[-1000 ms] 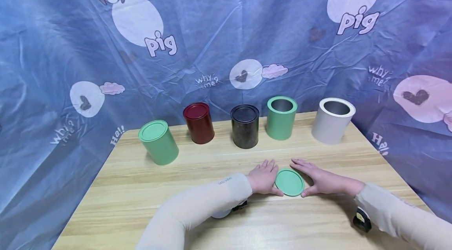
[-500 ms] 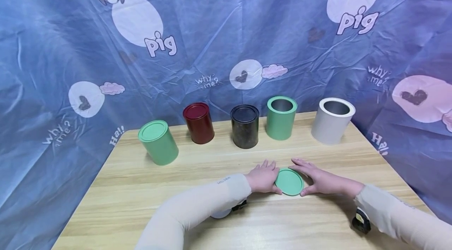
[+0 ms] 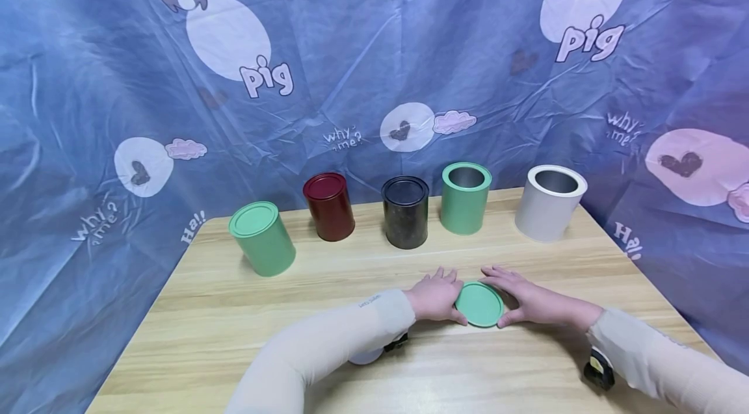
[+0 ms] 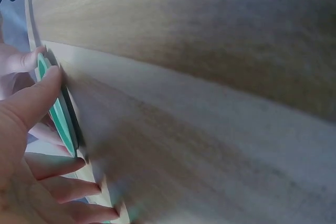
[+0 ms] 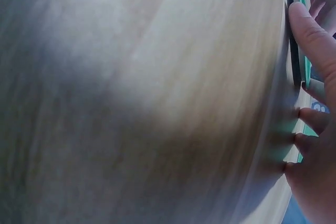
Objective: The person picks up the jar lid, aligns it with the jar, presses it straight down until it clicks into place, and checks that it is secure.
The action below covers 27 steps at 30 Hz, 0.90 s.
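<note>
A round green can lid lies flat on the wooden table between both hands in the head view. On its left side my left hand touches the rim with thumb and index finger, the other fingers spread on the tabletop. My right hand frames the opposite side, thumb at the near edge and index finger at the far edge. The left wrist view shows the left thumb against the edge of the lid. In the right wrist view, the right thumb rests at the rim.
Along the back of the table stand a lidded green can, a dark red can, a black can, an open-topped green can and an open-topped white can. A white round piece shows beneath the left forearm.
The hands and the green lid keep their places against each other. The whole head view has shifted slightly.
</note>
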### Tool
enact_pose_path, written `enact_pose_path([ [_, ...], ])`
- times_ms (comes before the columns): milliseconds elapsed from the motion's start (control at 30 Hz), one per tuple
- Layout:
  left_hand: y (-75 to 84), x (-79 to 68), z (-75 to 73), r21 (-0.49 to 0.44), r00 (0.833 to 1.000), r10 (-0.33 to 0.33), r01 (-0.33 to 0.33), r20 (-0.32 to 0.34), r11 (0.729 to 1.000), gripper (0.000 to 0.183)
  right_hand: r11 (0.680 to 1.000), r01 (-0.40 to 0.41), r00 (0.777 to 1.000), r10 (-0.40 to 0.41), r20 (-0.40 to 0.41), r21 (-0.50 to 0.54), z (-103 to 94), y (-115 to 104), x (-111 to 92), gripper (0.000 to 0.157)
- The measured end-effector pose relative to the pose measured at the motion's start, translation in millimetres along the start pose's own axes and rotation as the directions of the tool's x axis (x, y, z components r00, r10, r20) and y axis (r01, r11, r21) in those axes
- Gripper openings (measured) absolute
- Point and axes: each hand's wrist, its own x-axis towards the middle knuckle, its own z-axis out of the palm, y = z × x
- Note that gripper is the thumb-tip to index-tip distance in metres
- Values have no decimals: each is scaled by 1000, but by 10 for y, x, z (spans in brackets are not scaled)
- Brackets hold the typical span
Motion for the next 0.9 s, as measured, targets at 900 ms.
enact_pose_path([
  [900,-233,216,-536,-111,977,185,-196,-102,974,80,999,-40,991,44,-126,36,-479,-12,138,82],
])
